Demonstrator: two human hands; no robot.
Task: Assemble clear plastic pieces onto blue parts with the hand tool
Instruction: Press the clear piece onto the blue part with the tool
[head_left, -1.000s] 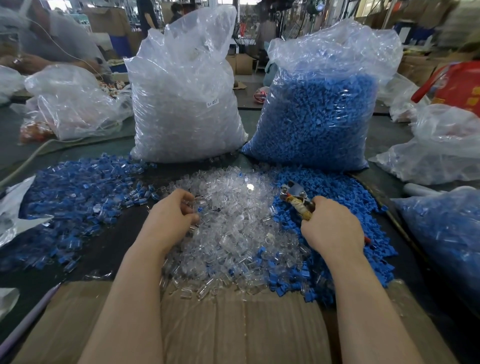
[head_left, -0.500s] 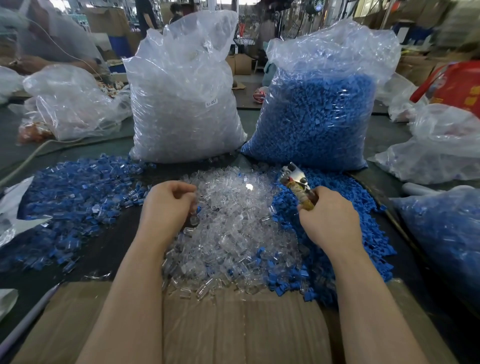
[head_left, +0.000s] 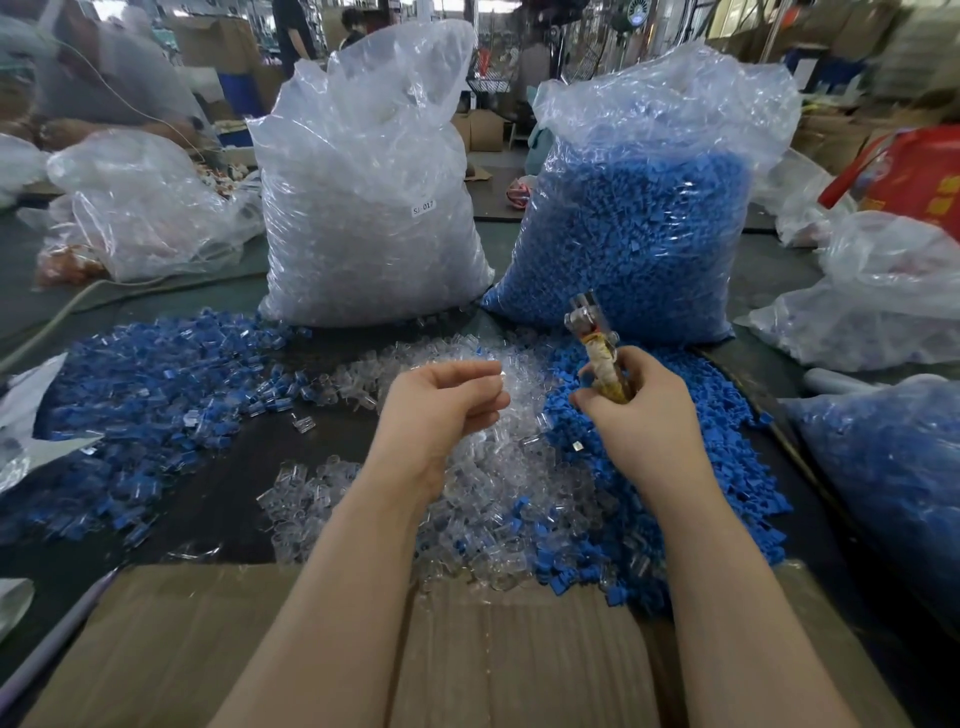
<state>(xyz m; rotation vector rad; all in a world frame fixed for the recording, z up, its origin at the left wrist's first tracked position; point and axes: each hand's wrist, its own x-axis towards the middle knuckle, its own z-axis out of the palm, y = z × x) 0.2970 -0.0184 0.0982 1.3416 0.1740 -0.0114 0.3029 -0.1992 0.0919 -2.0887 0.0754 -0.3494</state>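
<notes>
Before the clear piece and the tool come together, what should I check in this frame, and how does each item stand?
1. Tool in hand: ok. The right hand grips the hand tool by its wrapped handle, metal head pointing up and away.
2. Clear piece picked: cannot tell. The left hand is raised with curled fingers; a clear piece at the fingertips may show against the clear pile, but it blends in.
3. Blue part loaded in the tool head: cannot tell, too small.
4. Clear stock within reach: ok, directly beneath the hands.
5. Blue stock within reach: ok. The loose blue parts lie under the right hand.
6. Hands apart: ok, a gap shows between them.
</notes>
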